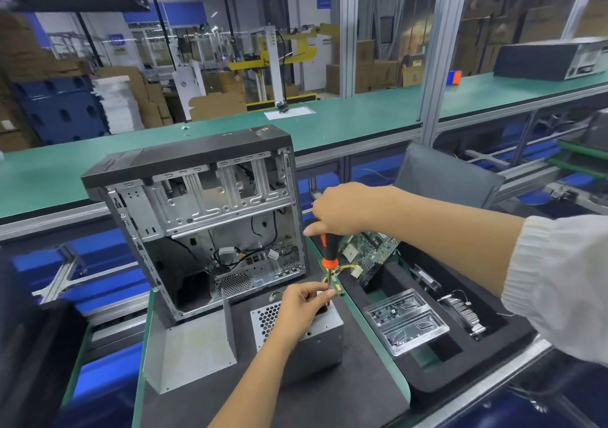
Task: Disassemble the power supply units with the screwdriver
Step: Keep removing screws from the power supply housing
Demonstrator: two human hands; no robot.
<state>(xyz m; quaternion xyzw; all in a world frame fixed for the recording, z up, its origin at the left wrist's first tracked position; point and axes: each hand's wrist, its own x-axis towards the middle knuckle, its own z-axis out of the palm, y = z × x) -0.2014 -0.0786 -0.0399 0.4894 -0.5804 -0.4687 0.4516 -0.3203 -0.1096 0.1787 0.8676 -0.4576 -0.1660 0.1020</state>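
A grey metal power supply unit (320,345) with a honeycomb vent sits on the dark mat in front of me. My right hand (345,209) grips the top of an orange and black screwdriver (330,252) held upright, its shaft pointing down at the unit's top far edge. My left hand (304,302) rests on the unit, its fingers pinched around the shaft near the tip. Yellow and black wires (342,268) leave the unit just behind the tip. The tip itself is hidden by my fingers.
An open, stripped computer case (200,210) stands behind the unit. A loose metal side panel (190,352) leans at its front left. To the right a black foam tray (460,352) holds a circuit board (370,251), a clear plastic insert (406,324) and a heatsink (462,312). A green bench runs behind.
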